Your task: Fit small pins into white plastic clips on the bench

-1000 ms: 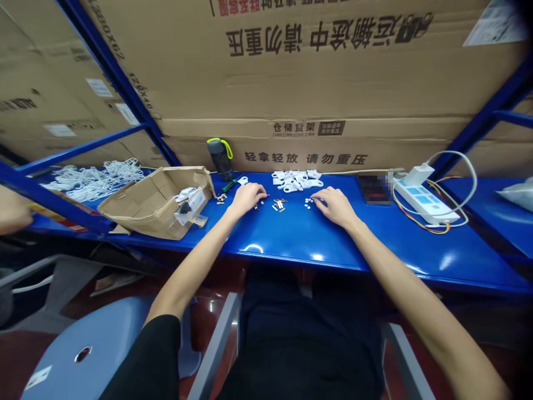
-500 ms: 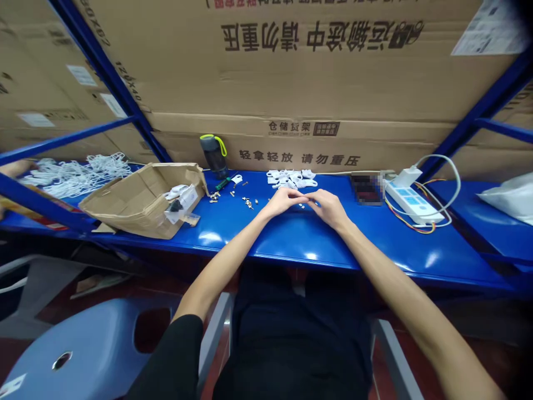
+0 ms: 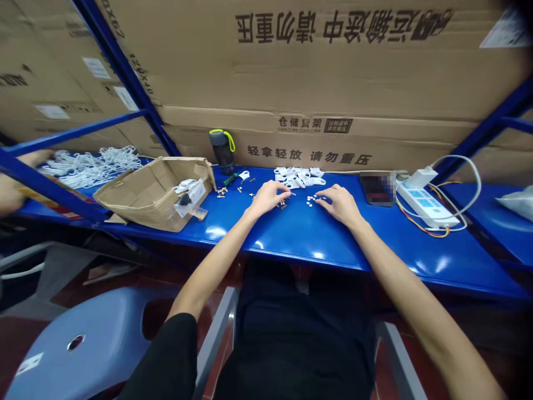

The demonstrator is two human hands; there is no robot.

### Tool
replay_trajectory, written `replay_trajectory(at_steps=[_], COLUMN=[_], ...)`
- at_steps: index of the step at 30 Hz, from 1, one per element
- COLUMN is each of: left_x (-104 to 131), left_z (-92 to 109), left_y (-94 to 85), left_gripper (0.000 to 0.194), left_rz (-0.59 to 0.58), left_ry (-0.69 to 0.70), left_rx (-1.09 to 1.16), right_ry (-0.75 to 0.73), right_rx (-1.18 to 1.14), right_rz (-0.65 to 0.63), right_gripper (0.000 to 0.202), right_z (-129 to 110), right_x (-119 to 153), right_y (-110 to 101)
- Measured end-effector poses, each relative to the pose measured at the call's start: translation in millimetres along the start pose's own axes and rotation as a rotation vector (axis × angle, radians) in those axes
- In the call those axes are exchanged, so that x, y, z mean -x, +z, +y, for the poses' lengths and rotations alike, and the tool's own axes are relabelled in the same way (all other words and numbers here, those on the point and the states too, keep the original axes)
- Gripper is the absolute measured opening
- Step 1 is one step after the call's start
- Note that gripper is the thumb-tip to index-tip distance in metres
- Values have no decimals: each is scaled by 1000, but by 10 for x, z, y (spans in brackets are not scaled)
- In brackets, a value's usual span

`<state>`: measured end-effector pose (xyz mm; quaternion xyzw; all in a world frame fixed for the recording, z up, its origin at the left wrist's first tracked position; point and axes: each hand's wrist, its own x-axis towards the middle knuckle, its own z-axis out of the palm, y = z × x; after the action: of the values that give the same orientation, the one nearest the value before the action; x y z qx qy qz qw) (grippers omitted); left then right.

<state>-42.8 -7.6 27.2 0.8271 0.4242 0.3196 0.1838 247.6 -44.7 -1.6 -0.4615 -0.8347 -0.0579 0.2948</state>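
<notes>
Head view: pinches a thin brass-coloured piece (image 3: 293,194) between the thumb and fingertips of the left hand (image 3: 266,198), with one end jutting out toward the right. Holds that hand low over the blue tabletop (image 3: 287,239), with a cluster of small brass-coloured bits (image 3: 283,205) partly hidden just under the fingers. Bends the fingers of the right hand (image 3: 340,203) down to a scatter of small white pieces (image 3: 310,204), with thumb and forefinger seemingly a little parted. Cannot tell whether gripping one of them or merely touching it. Leaves a gap between the two hands, with most of the small white pieces lying in it, nearer the right.

Shows, behind the hands, a heap of white plastic parts (image 3: 297,179) with loop-shaped ends near the foot of a printed carton (image 3: 233,91). Shows farther left another white plastic part (image 3: 244,174), beside a green-handled tool (image 3: 230,179), and a dark bottle (image 3: 224,155) with a yellow-green strap. Includes, beyond these, an open cardboard box (image 3: 133,191) and a tangle of white cords (image 3: 94,166), with another person's hand (image 3: 38,158) at its far end. Shows on the right a dark flat slab (image 3: 372,189), partly blurred, just beside a white power strip (image 3: 428,206).
</notes>
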Motion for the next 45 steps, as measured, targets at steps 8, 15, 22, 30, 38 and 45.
replay_trajectory(at_steps=[8, 15, 22, 30, 38, 45], left_x=[230, 245, 135, -188, -463, -396], left_z=[-491, -515, -404, 222, 582, 417], left_y=[-581, -594, -494, 276, 1048, 864], left_gripper=[28, 17, 17, 31, 30, 38], left_rz=[-11, -179, -141, 10, 32, -26], left_ry=[21, 4, -8, -77, -240, -313], left_rx=[-207, -309, -252, 469, 942, 937], right_ry=[41, 49, 57, 21, 161, 159], right_rx=[56, 42, 43, -194, -109, -41], right_rz=[15, 8, 2, 59, 208, 121], right_gripper=[35, 33, 31, 44, 43, 44], right_z=[-14, 4, -18, -272, -50, -125], right_x=[-11, -7, -9, -46, 25, -33], right_y=[1, 11, -1, 24, 12, 52])
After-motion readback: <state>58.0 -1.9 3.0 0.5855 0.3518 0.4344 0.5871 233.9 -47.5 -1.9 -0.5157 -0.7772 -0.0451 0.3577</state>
